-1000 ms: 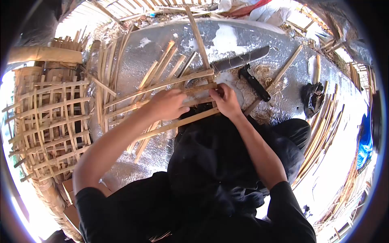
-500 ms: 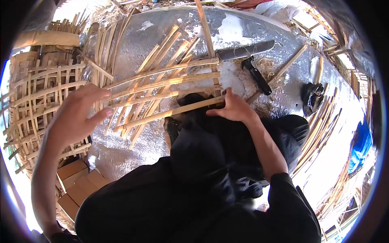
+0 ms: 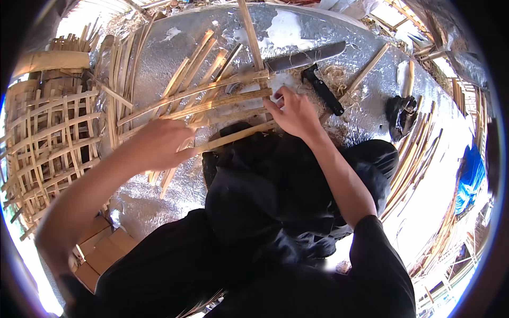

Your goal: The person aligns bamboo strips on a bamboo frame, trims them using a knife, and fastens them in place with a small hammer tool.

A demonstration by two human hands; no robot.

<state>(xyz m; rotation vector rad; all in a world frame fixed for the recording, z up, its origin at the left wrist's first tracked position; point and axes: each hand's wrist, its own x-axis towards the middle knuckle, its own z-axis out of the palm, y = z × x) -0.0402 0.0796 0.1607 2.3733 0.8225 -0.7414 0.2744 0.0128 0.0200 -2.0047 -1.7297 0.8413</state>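
Observation:
Several split bamboo strips [image 3: 220,99] lie side by side, slanting in front of me, with their right ends at an upright bamboo strip [image 3: 249,32]. My left hand [image 3: 161,144] is over the lower strips, fingers stretched and thumb apart, slightly blurred; it covers their left parts. At the right ends, my right hand [image 3: 296,112] has its thumb and curled forefinger closed on the tip of a strip. Beneath these, more bamboo strips [image 3: 193,58] lie crosswise. A broad blade [image 3: 307,57] and a black-handled tool [image 3: 323,90] rest just beyond my right hand.
A woven bamboo basket [image 3: 50,138] stands at the left, above cardboard boxes [image 3: 108,252]. Silvery sheeting [image 3: 159,47] covers the floor. Long strips [image 3: 416,153], a black bundle [image 3: 401,114] and a blue plastic sheet [image 3: 469,180] are at the right.
My left hand has moved right, over the lower strips. My right hand has shifted up along the strip ends, its fingers now closer together. The view has shifted slightly.

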